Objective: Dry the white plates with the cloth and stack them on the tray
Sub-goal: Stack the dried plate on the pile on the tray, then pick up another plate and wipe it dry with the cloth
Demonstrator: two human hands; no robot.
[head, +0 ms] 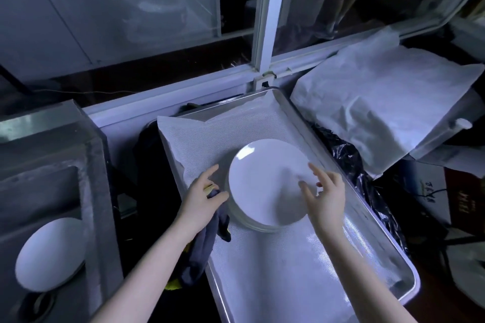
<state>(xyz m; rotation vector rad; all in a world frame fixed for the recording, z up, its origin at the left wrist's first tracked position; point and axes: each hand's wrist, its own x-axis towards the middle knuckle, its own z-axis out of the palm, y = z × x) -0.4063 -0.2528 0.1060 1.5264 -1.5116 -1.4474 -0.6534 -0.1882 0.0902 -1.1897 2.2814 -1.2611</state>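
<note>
Fingers [313,168] of the right hand [328,199] are spread and straight above the right-hand edge of the top plate [265,178]. They hold nothing, and it cannot be told whether the tips touch the plate. The left hand [200,198] sits just beside the left edge of the stack of white plates [252,225]. Its thumb and curled fingers pinch a dark grey cloth [207,241] that shows a yellow patch, and its index finger reaches forward over the liner. From the palm the cloth hangs down across the near-left rim of the tray [409,288] and off its side.

The stack stands on a white mesh liner [275,270] in the middle of the metal tray, with the rims of the lower plates showing beneath the top one on the near side. A broad stretch of bare liner runs from the stack to the tray's near end, and a shorter one lies between the stack and the far rim. Only narrow bands of liner separate the stack from the tray's long edges.

To the left, well apart from the tray, one more white plate [49,254] lies tilted in a grey basin [52,178]. Crumpled black plastic [349,160] runs along the tray's right rim, and beyond it a white sheet [380,102] covers a bulky shape. A white window frame [267,21] rises just behind the tray's far corner.
</note>
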